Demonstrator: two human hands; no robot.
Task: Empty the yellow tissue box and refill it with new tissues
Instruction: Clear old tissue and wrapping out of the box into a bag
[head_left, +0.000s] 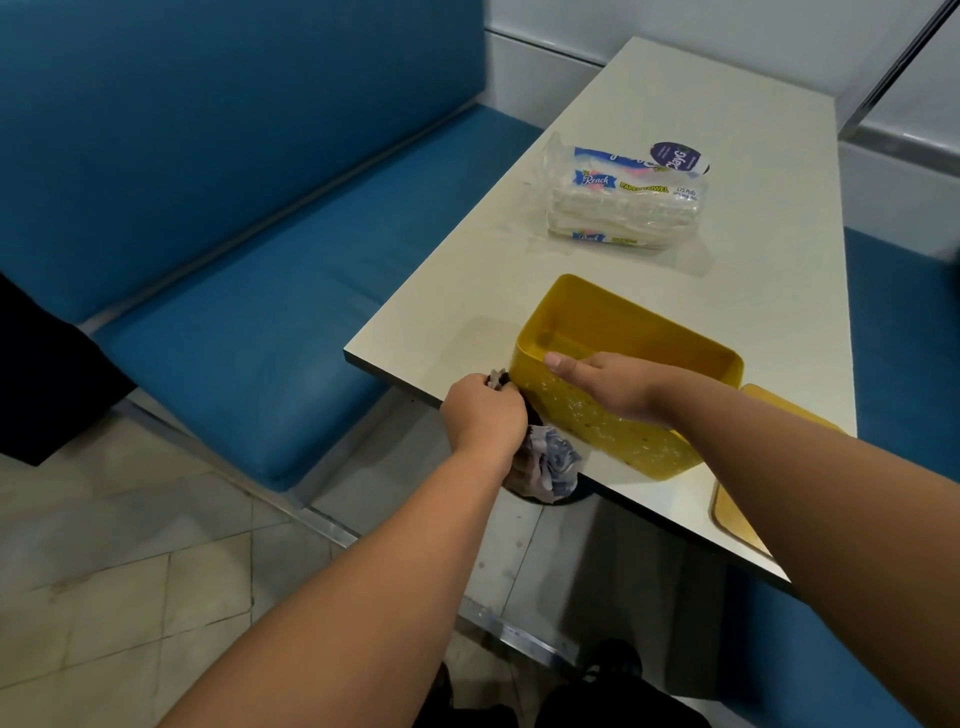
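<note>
The yellow tissue box (597, 312) stands open and empty near the table's front left corner. My right hand (597, 382) grips its near rim, thumb over the edge. My left hand (483, 413) is at the box's left end, closed on a crumpled grey-blue cloth (550, 465) that hangs below it over the table edge. The box's yellow lid (737, 514) lies on the table to the right, partly hidden by my right forearm. A clear pack of new paper towels (623, 200) with blue labels lies farther back on the table.
The cream table (753, 208) runs away toward a white wall. A blue padded bench (234, 322) lies left of it, another blue seat on the right. Tiled floor and the table's metal base are below; my dark shoes show at the bottom.
</note>
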